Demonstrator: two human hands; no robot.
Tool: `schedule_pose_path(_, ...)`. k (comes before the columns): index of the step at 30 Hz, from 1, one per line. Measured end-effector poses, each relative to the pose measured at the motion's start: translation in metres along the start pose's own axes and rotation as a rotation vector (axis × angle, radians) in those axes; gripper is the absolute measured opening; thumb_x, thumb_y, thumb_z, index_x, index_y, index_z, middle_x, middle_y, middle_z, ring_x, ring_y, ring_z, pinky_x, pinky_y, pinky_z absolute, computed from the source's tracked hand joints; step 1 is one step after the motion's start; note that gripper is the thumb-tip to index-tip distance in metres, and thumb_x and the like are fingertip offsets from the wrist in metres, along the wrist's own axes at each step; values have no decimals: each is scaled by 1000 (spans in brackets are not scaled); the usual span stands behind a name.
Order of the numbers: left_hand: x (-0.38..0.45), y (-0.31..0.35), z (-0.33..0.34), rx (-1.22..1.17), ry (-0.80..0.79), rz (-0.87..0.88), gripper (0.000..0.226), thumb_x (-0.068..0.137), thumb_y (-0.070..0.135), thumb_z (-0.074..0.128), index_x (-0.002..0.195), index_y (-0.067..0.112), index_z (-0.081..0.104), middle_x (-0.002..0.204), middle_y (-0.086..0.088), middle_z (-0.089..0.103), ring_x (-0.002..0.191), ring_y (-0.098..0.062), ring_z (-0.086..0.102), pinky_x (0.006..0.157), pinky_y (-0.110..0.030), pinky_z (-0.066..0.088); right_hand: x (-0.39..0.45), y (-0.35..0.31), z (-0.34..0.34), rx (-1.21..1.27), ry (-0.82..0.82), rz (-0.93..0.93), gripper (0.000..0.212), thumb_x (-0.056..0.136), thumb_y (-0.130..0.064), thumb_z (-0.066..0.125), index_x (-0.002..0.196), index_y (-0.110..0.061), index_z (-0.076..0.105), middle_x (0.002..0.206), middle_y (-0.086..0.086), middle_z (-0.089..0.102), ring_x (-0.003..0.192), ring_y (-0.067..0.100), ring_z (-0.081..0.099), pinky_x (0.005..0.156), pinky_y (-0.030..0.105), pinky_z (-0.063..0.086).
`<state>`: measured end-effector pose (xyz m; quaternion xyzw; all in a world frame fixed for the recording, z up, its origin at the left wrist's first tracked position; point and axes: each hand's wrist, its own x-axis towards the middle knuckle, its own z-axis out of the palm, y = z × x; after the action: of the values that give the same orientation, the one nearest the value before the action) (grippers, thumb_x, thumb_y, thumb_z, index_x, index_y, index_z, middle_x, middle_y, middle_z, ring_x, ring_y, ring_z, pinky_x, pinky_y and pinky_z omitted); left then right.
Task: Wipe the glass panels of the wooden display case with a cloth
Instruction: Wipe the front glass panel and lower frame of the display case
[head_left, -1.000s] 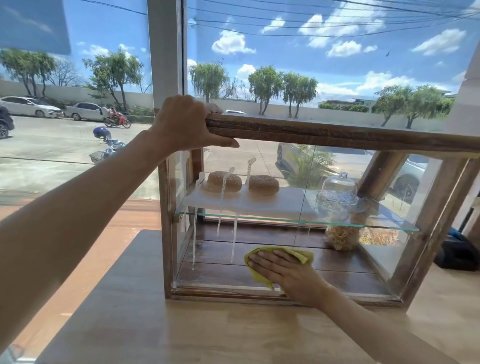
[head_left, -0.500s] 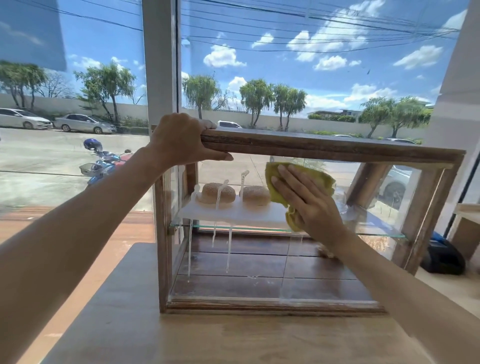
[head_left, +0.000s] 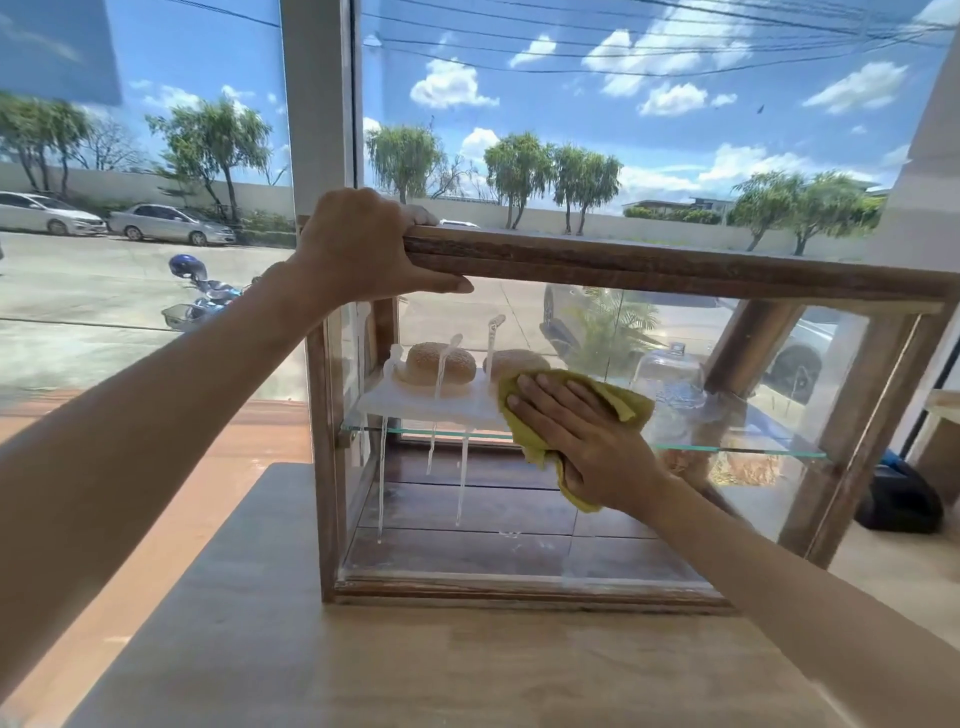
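**Cloth pressed flat on the front glass of the case**

While the wooden display case (head_left: 597, 260) is steadied at its top left corner by the left hand (head_left: 358, 249), whose fingers are curled over the upper rail with the thumb laid along the front edge, the yellow-green cloth (head_left: 618, 402) is pressed against the front glass panel (head_left: 519, 530) by the right hand (head_left: 587, 436). The fingers of this hand are kept straight and spread on the cloth, pointing up and to the left; nothing is gripped by them. The cloth is found at mid height of the panel, level with the inner glass shelf (head_left: 753, 451). The case is set with its long axis running left to right, the wiped front turned to the person.

White streaks (head_left: 460, 483) are seen running down the glass. Behind it, two sesame buns (head_left: 439, 361) on a white tray (head_left: 415, 410) and a glass dome (head_left: 672, 374) are placed on the shelf. The case is stood on a pale wooden tabletop (head_left: 415, 665) beside a large window (head_left: 623, 130), through which a street with parked cars (head_left: 171, 223), a motorbike (head_left: 200, 299) and trees are visible.
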<state>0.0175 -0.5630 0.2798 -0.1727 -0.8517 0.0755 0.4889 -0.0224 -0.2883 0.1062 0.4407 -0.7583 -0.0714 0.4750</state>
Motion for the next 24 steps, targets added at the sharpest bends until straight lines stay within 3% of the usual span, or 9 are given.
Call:
schedule_pose_path(5, 0, 0, 1, -19, 11, 0, 96, 54, 89, 31, 106, 19, 71, 59, -7, 67, 56, -22, 60, 63, -25, 39, -33, -22, 23, -18, -97, -78, 72, 79, 3, 37, 148, -14, 26, 154, 3, 27, 143, 18, 24, 116, 38, 24)
schedule_pose_path(8, 0, 0, 1, -26, 16, -3, 100, 52, 92, 27, 106, 20, 71, 59, -6, 68, 57, -23, 61, 64, -26, 40, -51, -35, 35, -14, -152, -95, 72, 80, 5, 23, 150, -15, 19, 156, -1, 22, 142, 16, 25, 113, 36, 29)
schedule_pose_path(11, 0, 0, 2, -39, 20, 1, 105, 53, 95, 20, 106, 20, 71, 60, -5, 68, 57, -23, 62, 65, -27, 43, -67, -51, 45, -36, -222, -119, 75, 78, 5, 26, 150, -15, 21, 158, 1, 16, 143, 15, 22, 117, 33, 19)
schedule_pose_path(14, -1, 0, 3, -43, 25, -1, 101, 53, 93, 26, 106, 20, 71, 59, -6, 68, 57, -24, 62, 65, -27, 42, -82, -68, 53, -51, -293, -142, 73, 78, -2, 35, 149, -16, 25, 157, 0, 20, 143, 13, 21, 119, 32, 10)
schedule_pose_path(19, 0, -1, 4, -42, 18, -2, 97, 54, 91, 30, 107, 20, 71, 59, -5, 68, 56, -23, 62, 64, -26, 41, -99, -83, 60, -21, -411, -171, 72, 80, -3, 35, 149, -18, 24, 159, 0, 8, 145, 13, 11, 120, 31, 1)
schedule_pose_path(21, 0, -1, 2, -46, 12, 0, 96, 55, 91, 31, 106, 20, 71, 58, -3, 67, 54, -21, 60, 63, -25, 42, -100, -84, 59, -9, -405, -166, 73, 79, -2, 34, 149, -18, 23, 159, 0, 8, 146, 13, 9, 119, 31, 6)
schedule_pose_path(24, 0, 0, -1, -46, -18, 5, 95, 55, 89, 33, 107, 19, 71, 59, -3, 67, 54, -19, 59, 62, -23, 39, -98, -88, 50, 80, -314, -116, 57, 91, -3, 35, 146, -14, 32, 156, 2, 22, 145, 17, 18, 112, 34, 30)
